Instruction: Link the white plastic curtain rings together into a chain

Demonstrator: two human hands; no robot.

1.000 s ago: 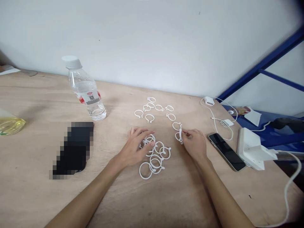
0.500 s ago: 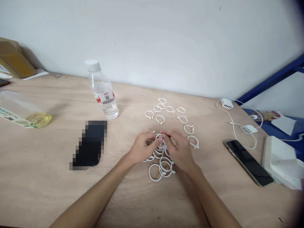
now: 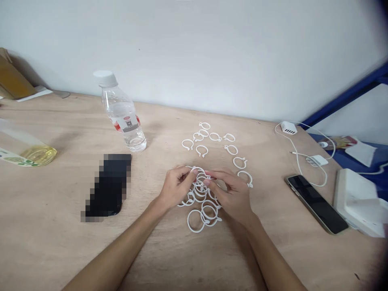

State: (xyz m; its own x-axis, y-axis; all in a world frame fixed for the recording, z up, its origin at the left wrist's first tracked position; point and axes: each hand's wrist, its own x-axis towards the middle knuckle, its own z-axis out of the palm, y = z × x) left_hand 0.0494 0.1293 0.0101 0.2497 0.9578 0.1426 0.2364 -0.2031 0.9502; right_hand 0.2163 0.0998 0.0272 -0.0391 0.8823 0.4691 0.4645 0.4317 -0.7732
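Both hands meet over a heap (image 3: pixel 202 211) of white rings. The left hand (image 3: pixel 175 189) has thumb and forefinger closed narrow on one ring (image 3: pixel 200 171), and the right hand (image 3: pixel 233 195) pinches the same ring from the other side. It sits just above the heap, between the two sets of fingertips. Under the fingers and back toward the wrists the heap lies tangled, rings overlapping. Beyond the fingertips about ten loose rings (image 3: pixel 215 137) lie singly on the table (image 3: pixel 182 258), the nearest just off the right knuckles. I'd judge the separating roughly half done: the far ones are sorted and the heap is left. A bottle (image 3: pixel 123 117) stands well beyond the left hand, and a phone (image 3: pixel 317 204) lies out past the right.
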